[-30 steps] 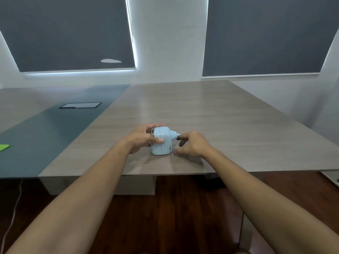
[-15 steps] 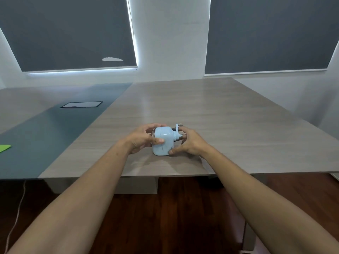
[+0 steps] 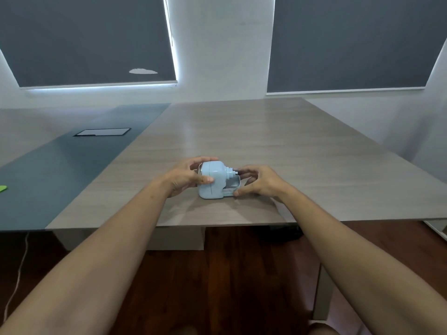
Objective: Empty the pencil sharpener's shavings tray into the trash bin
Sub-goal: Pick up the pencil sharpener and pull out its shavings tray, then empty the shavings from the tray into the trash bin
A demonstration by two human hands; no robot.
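A pale blue pencil sharpener [image 3: 212, 179] stands on the wooden table [image 3: 278, 146] near its front edge. My left hand [image 3: 184, 177] grips the sharpener's body from the left, thumb on its front. My right hand [image 3: 260, 181] holds the shavings tray [image 3: 231, 187], which sticks partway out of the sharpener's right side at the bottom. The tray looks translucent; its contents cannot be made out. A short shaft [image 3: 232, 170] juts from the sharpener's right side above the tray. No trash bin is in view.
A dark blue-grey strip [image 3: 60, 170] with a recessed cable box [image 3: 102, 132] runs along the table's left part. A green scrap [image 3: 3, 188] lies at the far left edge. Below the table are a wooden floor, a table leg [image 3: 321, 293] and a white cable [image 3: 17, 281].
My right hand dropped from the crank side to the sharpener's lower right and drew the tray partway out. My left hand kept its grip on the body.
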